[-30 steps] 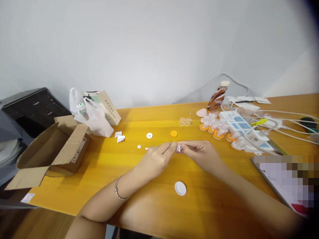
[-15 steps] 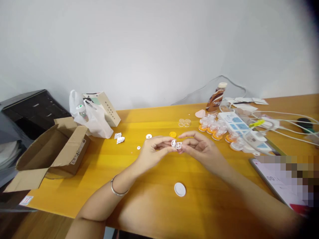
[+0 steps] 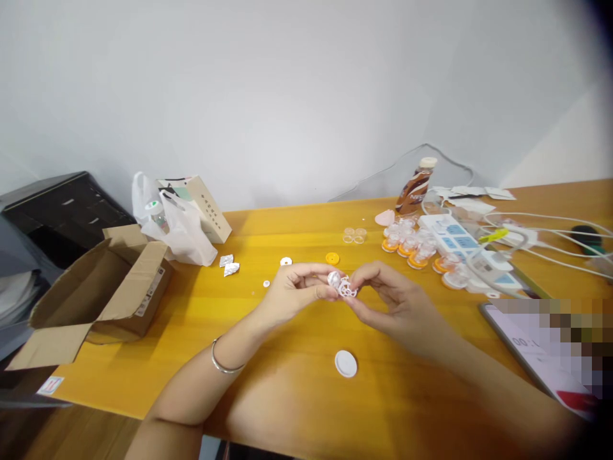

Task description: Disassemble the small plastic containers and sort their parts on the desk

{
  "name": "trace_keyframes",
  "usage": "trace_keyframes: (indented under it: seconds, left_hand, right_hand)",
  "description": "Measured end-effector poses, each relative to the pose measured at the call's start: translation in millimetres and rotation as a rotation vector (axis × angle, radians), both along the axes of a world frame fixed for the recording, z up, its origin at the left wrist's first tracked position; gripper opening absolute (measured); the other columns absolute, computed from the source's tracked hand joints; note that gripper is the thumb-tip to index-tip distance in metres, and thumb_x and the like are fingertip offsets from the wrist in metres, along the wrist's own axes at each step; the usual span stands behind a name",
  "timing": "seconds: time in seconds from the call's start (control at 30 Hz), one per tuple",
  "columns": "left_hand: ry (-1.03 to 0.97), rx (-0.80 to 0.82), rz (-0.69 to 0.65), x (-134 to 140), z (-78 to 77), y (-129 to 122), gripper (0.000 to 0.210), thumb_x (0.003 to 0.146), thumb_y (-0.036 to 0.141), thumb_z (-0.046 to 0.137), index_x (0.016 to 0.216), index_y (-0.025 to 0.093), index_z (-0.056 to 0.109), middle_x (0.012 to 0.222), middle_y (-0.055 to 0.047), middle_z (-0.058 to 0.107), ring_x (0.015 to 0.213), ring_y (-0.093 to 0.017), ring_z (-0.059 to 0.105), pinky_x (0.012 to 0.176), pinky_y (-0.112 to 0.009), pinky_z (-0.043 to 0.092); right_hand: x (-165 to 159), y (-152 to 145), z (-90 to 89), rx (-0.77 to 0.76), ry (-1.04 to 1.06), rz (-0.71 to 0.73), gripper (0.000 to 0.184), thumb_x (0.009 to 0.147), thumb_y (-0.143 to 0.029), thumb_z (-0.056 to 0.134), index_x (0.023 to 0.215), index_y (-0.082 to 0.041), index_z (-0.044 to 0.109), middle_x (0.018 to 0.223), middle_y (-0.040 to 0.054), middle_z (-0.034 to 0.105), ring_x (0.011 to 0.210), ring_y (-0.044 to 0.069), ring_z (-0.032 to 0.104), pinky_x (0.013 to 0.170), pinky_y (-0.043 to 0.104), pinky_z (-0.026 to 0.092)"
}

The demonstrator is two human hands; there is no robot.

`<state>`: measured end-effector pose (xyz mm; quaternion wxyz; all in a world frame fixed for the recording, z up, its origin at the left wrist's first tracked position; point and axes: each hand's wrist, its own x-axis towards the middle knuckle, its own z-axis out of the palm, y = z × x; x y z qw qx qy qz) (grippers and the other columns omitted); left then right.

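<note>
Between my hands, above the middle of the table, is a small white openwork plastic piece (image 3: 343,285) with thin curved ribs. My left hand (image 3: 291,292) pinches its left side between thumb and fingers. The thumb and forefinger of my right hand (image 3: 395,299) close on its right side. Whether it is one part or two joined ones, I cannot tell. Just beyond it lies an orange disc (image 3: 332,258). A white ring (image 3: 286,261) and a small white button-like piece (image 3: 266,283) lie near my left hand. Closer to me rests a round white lid (image 3: 345,363).
Clear little cups (image 3: 354,236) stand further back. To the right are several clear-and-orange containers (image 3: 418,255), a brown bottle (image 3: 416,186), a power strip (image 3: 450,233), cables and a phone (image 3: 527,358). Leftward lie foil scraps (image 3: 232,269), a plastic bag (image 3: 186,233) and an open cardboard box (image 3: 153,300).
My right hand has come down slightly and its fingers have shifted on the white piece. The piece now shows turned, with more of its ribs facing me. My left hand has barely moved.
</note>
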<state>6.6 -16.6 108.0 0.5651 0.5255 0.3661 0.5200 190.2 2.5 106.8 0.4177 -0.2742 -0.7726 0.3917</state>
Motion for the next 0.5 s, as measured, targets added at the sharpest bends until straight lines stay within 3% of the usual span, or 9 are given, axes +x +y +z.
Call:
trace_keyframes:
  seconds: [0.27,0.5]
  left_hand:
    - [0.024,0.057,-0.021,-0.2,0.3,-2.5,0.031,0.063,0.030,0.076,0.088,0.013,0.069,0.078,-0.005,0.071,0.063,-0.013,0.066,0.064,-0.026,0.057]
    - [0.050,0.144,-0.028,-1.2,-2.1,-8.3,0.032,0.068,0.036,0.073,0.091,0.013,0.069,0.076,-0.006,0.070,0.063,-0.014,0.065,0.061,-0.026,0.057]
  right_hand:
    - [3.1,-2.1,5.3,0.122,-0.008,0.043,0.008,0.079,-0.020,0.059,0.087,-0.023,0.057,0.081,0.0008,0.063,0.074,0.014,0.061,0.071,0.028,0.050]
    - [6.5,-10.2,15.7,0.380,-0.026,0.116,0.018,0.082,-0.009,0.053,0.092,-0.023,0.057,0.082,0.0016,0.066,0.077,0.014,0.062,0.070,0.027,0.051]
